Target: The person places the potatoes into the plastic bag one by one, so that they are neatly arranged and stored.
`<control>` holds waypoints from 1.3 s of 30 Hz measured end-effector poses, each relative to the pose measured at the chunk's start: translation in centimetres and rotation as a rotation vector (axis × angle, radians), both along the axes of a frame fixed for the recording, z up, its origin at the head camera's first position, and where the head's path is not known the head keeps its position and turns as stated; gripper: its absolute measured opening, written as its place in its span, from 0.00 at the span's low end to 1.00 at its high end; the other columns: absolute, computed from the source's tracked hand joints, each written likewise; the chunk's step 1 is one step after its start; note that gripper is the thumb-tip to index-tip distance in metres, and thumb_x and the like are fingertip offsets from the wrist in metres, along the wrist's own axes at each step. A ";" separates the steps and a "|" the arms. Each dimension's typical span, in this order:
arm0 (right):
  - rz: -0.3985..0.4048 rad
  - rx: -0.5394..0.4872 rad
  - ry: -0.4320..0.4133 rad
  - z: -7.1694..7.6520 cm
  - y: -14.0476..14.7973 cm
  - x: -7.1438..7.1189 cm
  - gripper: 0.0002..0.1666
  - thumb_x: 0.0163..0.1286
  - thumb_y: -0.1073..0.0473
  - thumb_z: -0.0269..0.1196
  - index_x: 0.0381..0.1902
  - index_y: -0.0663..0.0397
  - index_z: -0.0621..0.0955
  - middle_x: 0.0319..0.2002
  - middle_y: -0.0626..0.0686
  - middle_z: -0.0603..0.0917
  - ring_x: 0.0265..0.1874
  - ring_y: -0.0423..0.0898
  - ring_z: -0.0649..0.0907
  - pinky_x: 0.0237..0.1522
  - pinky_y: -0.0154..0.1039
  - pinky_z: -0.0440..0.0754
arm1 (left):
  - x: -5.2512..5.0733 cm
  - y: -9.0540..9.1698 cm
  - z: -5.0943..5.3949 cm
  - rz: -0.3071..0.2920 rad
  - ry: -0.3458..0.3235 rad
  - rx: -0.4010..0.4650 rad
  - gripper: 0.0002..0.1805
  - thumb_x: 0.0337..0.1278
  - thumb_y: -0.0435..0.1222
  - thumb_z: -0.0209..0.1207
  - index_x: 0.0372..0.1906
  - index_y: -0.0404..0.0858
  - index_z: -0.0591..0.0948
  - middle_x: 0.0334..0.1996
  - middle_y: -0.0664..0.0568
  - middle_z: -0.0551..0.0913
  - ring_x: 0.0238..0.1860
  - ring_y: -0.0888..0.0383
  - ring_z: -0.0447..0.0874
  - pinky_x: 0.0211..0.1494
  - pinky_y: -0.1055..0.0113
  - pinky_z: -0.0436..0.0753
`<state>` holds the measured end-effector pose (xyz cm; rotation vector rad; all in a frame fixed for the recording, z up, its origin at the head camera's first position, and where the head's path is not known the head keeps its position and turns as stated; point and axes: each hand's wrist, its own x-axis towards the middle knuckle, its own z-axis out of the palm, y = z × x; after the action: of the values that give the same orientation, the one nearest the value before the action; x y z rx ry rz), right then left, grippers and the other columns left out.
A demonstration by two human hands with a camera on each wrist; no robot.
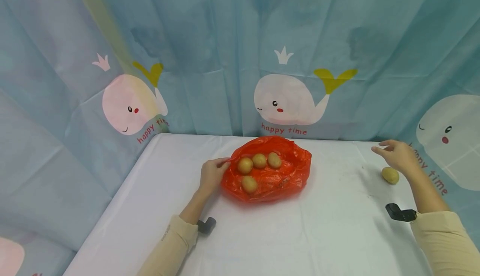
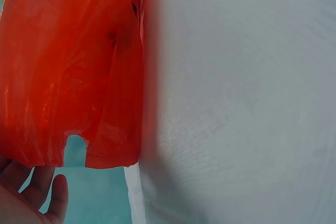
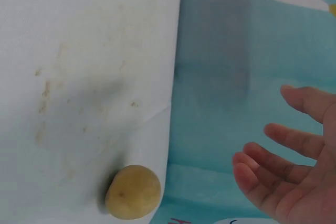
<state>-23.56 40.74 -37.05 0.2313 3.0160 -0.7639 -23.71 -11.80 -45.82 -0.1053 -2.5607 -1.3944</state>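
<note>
A red plastic bag (image 1: 298, 174) lies with its mouth spread, and several potatoes (image 1: 245, 165) show inside it. At the bag's left edge my left hand (image 1: 212, 176) pinches the plastic. Part of those fingers is hidden behind the bag (image 2: 73, 77) in the left wrist view. My right hand (image 1: 399, 156) hovers over the right side of the table, fingers spread and holding nothing. One single potato (image 1: 390, 175) sits on the table just below it. In the right wrist view this potato (image 3: 133, 192) is apart from the right hand (image 3: 294, 179).
A white cloth covers the table (image 1: 337, 222). Small brown dirt marks (image 3: 44, 90) dot it near the single potato. Behind and to the left hangs a blue curtain (image 1: 210, 59) printed with whales, close against the table's far edge.
</note>
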 end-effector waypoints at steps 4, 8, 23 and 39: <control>-0.016 0.015 -0.001 -0.6 0.7 0.0 0.40 0.74 0.41 0.50 0.61 0.77 0.66 0.53 0.81 0.69 0.49 0.75 0.71 0.43 0.66 0.77 | 0.0 0.0 0.0 0.006 -0.003 0.011 0.12 0.63 0.36 0.60 0.48 0.35 0.86 0.44 0.44 0.89 0.51 0.47 0.85 0.57 0.54 0.83; -0.043 0.023 -0.008 -1.1 1.2 0.2 0.39 0.74 0.42 0.51 0.60 0.77 0.66 0.52 0.81 0.69 0.47 0.74 0.72 0.40 0.64 0.78 | 0.0 0.1 0.0 0.008 0.004 0.004 0.12 0.64 0.35 0.60 0.48 0.35 0.86 0.43 0.44 0.89 0.51 0.48 0.86 0.57 0.54 0.83; -0.050 0.033 -0.045 -2.6 2.9 0.5 0.41 0.73 0.41 0.51 0.59 0.79 0.66 0.51 0.82 0.70 0.47 0.75 0.73 0.39 0.61 0.79 | 0.1 0.1 0.1 0.014 -0.016 0.014 0.12 0.64 0.36 0.60 0.48 0.36 0.86 0.44 0.44 0.89 0.51 0.48 0.85 0.58 0.54 0.83; -0.132 0.019 -0.147 -4.5 4.0 0.7 0.44 0.71 0.41 0.54 0.62 0.79 0.62 0.55 0.82 0.64 0.51 0.76 0.69 0.48 0.68 0.76 | 0.1 0.0 0.1 0.012 -0.014 0.006 0.12 0.64 0.35 0.60 0.48 0.35 0.86 0.44 0.44 0.89 0.51 0.47 0.85 0.58 0.53 0.83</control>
<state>-22.83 44.76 -41.56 0.4693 2.8931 -0.6934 -23.64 -11.76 -45.75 -0.0796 -2.5642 -1.4040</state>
